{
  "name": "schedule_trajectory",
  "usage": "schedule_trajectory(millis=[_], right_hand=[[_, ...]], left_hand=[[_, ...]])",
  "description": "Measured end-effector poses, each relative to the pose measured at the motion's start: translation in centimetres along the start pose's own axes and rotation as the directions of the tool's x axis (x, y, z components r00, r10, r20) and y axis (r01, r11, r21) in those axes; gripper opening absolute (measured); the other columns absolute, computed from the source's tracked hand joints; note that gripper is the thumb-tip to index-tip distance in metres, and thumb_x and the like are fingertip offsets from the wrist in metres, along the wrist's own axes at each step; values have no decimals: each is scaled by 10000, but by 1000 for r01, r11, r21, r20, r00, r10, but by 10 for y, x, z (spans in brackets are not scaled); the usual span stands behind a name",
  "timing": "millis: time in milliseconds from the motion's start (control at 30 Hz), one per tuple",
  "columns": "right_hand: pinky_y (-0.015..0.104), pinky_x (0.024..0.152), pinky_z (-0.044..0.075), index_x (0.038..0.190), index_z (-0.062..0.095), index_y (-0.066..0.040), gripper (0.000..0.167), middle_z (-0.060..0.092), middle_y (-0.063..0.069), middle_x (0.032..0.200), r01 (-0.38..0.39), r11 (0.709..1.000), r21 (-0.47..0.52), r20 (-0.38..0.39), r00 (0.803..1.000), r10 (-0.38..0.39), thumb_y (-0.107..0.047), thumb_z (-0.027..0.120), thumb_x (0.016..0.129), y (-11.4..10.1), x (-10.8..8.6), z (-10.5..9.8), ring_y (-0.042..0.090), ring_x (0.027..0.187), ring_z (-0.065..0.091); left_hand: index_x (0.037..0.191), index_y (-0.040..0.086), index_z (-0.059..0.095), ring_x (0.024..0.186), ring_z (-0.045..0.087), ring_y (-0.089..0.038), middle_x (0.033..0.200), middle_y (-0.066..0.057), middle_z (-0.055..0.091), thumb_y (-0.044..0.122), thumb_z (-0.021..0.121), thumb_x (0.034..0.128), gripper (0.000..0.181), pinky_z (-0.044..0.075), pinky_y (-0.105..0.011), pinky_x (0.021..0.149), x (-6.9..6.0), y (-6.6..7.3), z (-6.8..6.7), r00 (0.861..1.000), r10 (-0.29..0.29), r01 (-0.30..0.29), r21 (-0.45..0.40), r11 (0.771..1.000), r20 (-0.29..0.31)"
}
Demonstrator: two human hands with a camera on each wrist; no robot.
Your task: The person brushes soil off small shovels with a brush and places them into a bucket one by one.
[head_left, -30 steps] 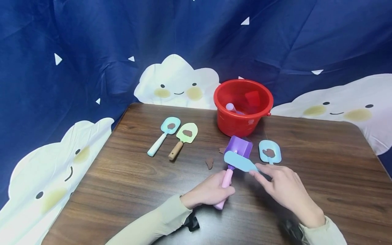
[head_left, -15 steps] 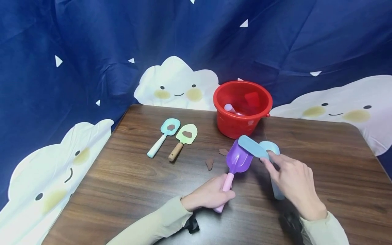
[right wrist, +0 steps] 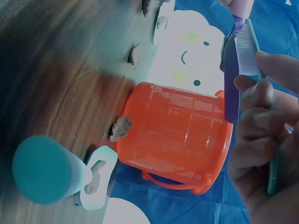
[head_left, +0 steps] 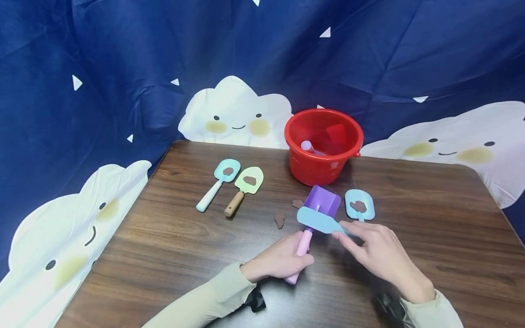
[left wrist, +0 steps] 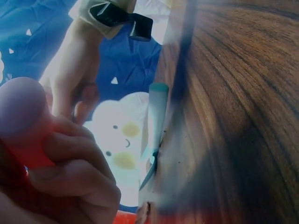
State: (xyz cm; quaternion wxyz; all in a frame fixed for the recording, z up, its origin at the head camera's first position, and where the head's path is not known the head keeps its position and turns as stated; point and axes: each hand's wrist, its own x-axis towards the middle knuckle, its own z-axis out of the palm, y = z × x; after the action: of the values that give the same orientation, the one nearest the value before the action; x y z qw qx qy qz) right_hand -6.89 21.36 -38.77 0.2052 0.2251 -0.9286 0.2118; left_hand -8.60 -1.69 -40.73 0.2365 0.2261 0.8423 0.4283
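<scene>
One purple, square-ended shovel with ribbed blade [head_left: 325, 199] and round pink handle, raised above the desk [head_left: 164, 255], near side of the bucket. Left hand [head_left: 284, 260] wrapped round that handle. One flat, light-blue, oblong brush [head_left: 316, 219], held crosswise over the shovel's near part; right hand [head_left: 379, 246] pinches it, thumb and fingertips on opposite faces. White bristles [right wrist: 246, 49] face the purple blade; contact uncertain.

Three further shovels on the desk. Right: one pale blue, rounded blade [head_left: 370, 207], handle mostly behind the right hand. Left: two side by side, one light blue with smooth whitish handle [head_left: 211, 194], one pale green with brown, wood-look handle [head_left: 235, 202]. Each blade bears one flat, brown, ragged piece: [head_left: 358, 207], [head_left: 228, 171], [head_left: 249, 181].

Two loose brown ragged pieces in the head view, left of the purple shovel: [head_left: 279, 220], [head_left: 297, 203].

Far side: one round, glossy red bucket [head_left: 303, 166], tapering downward, one lilac rounded rod end [head_left: 306, 146] inside. Beyond, creased navy cloth [head_left: 369, 41] with three white smiling clouds.
</scene>
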Motion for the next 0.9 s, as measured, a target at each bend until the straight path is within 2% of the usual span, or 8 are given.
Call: schedule_trajectory(millis=[200, 367, 533, 667, 833, 900], right_hand=[[380, 549, 540, 1000, 770, -125, 340, 760, 17, 897, -7, 1000, -26, -17, 1000, 7, -277, 825, 701, 4, 1, -1, 198, 718, 715], [283, 462, 462, 998, 772, -151, 338, 754, -18, 852, -21, 999, -30, -12, 1000, 20, -281, 833, 691, 8, 4, -2, 148, 596, 651], [275, 472, 467, 1004, 771, -130, 348, 754, 4, 849, -26, 999, -33, 5, 1000, 26, -287, 830, 699, 11, 6, -4, 158, 610, 654], [340, 489, 495, 1031, 759, -89, 380, 756, 82, 922, -67, 996, -58, -26, 998, 65, -271, 826, 704, 18, 8, -8, 255, 712, 705], [312, 402, 390, 1060, 740, -57, 385, 744, 130, 890, -152, 981, -116, -97, 985, 142, -235, 804, 724, 26, 10, -14, 297, 630, 658], [355, 414, 426, 1066, 730, -34, 380, 737, 159, 883, -183, 976, -116, -105, 980, 171, -229, 789, 745, 26, 11, -15, 319, 636, 655]], left_hand=[[865, 134, 517, 603, 504, -40, 708, 50, 501, 168, 619, 781, 136, 427, -176, 549, -1, 0, 1, 1000, 4, -4, -21, 1000, 3], [859, 134, 514, 607, 506, -41, 710, 47, 500, 163, 615, 784, 129, 424, -178, 546, -1, 0, 1, 1000, 6, -6, -25, 1000, 7], [849, 135, 513, 603, 509, -42, 707, 49, 499, 164, 618, 787, 126, 427, -183, 542, -2, 2, 1, 1000, 2, -2, -28, 1000, 4], [871, 126, 527, 595, 517, -38, 702, 51, 507, 162, 621, 786, 132, 441, -182, 547, -5, 2, 2, 1000, -5, 6, -40, 999, 22], [881, 132, 533, 556, 526, -36, 687, 59, 512, 172, 624, 792, 132, 458, -180, 538, -7, 3, 5, 998, -14, 17, -56, 998, 55], [894, 136, 528, 545, 532, -41, 685, 58, 515, 177, 623, 794, 143, 461, -182, 536, -7, 3, 5, 998, -25, 29, -65, 997, 66]])
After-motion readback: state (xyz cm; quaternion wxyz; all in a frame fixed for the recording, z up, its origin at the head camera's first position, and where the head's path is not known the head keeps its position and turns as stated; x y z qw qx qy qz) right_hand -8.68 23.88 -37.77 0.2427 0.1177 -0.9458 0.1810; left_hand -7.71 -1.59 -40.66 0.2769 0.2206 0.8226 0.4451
